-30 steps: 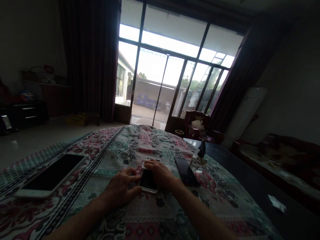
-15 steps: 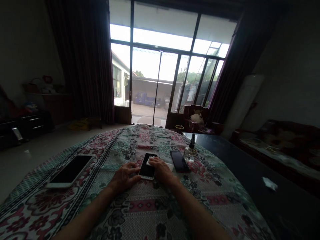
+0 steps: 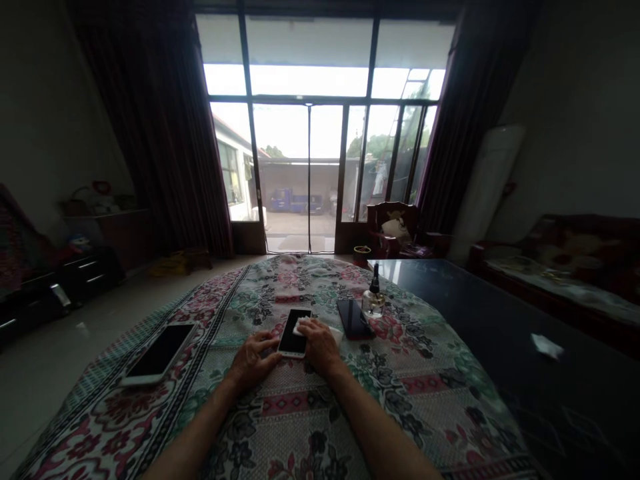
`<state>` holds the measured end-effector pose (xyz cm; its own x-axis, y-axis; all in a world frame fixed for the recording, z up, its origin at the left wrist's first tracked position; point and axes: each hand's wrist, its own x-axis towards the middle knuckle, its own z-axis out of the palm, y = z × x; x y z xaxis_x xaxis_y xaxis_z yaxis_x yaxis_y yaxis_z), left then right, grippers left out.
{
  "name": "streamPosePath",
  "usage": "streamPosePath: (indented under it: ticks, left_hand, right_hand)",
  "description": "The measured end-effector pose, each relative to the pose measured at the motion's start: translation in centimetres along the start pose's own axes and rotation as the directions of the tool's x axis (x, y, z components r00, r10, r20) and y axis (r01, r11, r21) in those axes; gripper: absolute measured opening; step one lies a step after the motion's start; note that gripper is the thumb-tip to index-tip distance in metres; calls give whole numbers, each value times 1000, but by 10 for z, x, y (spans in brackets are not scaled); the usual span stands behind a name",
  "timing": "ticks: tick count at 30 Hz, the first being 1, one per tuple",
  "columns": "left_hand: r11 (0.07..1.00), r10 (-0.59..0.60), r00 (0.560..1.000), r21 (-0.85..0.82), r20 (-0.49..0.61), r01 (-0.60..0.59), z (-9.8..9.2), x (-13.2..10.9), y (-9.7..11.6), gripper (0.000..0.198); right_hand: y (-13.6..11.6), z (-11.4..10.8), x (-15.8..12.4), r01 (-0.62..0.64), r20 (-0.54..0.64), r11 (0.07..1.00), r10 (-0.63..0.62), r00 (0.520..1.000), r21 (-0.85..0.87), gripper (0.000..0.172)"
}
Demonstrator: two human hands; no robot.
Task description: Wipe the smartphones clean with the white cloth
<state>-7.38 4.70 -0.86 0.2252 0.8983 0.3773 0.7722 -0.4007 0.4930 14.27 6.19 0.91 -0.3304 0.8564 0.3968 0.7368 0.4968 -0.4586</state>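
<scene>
Dim room, close handwork

Glass doors (image 3: 295,173) fill the far wall between dark maroon curtains (image 3: 155,133), with a blue truck (image 3: 293,200) parked in the bright yard beyond. Indoors, a dark red wooden armchair (image 3: 393,227) stands by the doors and a low black cabinet (image 3: 85,270) lines the left wall. A pink-and-green floral bedspread (image 3: 320,427) covers the foreground, running alongside a glossy black table (image 3: 500,320) that holds a crumpled white tissue (image 3: 547,346).

A white-framed smartphone (image 3: 295,332) lies flat and face up on the bedspread, directly between the two hands. The left hand (image 3: 253,363) sits just beside it, fingers spread apart, their tips against the phone's left edge. The right hand (image 3: 319,348) rests over the phone's right side, fingers close together on a small white wipe (image 3: 300,327) that lies on the screen, and a white edge (image 3: 336,337) sticks out beyond that hand; whether it is the same wipe, I cannot tell.

Just right of that hand lies a black smartphone (image 3: 354,319), near a clear glass bottle with a dark top (image 3: 373,301). Well off to the left lies a larger white-framed smartphone (image 3: 159,353), its screen dark.
</scene>
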Motion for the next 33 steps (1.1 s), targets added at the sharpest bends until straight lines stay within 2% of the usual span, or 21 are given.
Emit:
streamPosePath:
  ticks: [5,12,21,24,28,33]
  left_hand:
    - [1000,-10,1000,-10,12,10,0,-1,-2,30]
    - [1000,8,1000,20,5,-9,0,-4,-2,28]
    - [995,14,999,95,-37,-10,3,-10,8,32]
    - [995,19,998,103,-58,-13,6,-11,8,30]
    - [995,6,998,96,-58,0,8,-10,8,30]
    - [997,-28,999,73,-31,30,7,-9,7,31]
  right_hand:
    - [3,1,1,-16,-3,1000,16,1000,0,40]
    - [7,3,5,36,-21,994,-34,999,99,42]
    - [3,3,8,62,16,998,-62,998,30,46]
    - [1,3,6,72,7,997,-72,997,16,43]
    - [-2,3,0,96,-16,995,-96,995,23,30]
    - [-8,4,-1,95,38,995,-94,995,-28,29]
